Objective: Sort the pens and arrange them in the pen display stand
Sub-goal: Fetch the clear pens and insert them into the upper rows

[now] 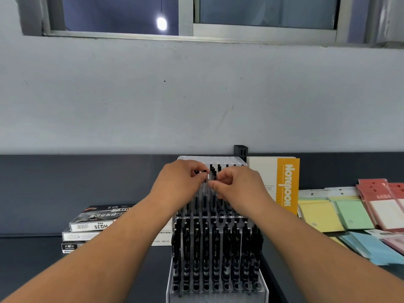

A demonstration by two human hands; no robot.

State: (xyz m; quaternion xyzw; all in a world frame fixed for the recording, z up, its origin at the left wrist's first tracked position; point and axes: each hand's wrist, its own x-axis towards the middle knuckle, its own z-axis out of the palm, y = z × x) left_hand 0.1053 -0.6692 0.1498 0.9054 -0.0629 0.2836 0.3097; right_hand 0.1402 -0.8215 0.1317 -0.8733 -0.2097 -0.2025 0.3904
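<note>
lower tiers of the pen display stand (219, 159) are filled; pens (212, 172) are pinched by left hand (182, 183) and right hand (238, 189); top holes are judged unfilled.

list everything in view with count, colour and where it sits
pen display stand: one, clear, tiered, centre of the table
pens: many, black, upright in the stand's rows
boxes: three stacked, black and white, left of the stand
notebook: one, cream with orange band, upright right of the stand
paper pads: several, yellow, green, blue, pink and red, far right
holder: one, black, behind the stand by the wall
table: one, dark grey
window: one, grey frame, top
left hand: one, grips pens at the upper tier
right hand: one, pinches one of the pens beside it
</note>
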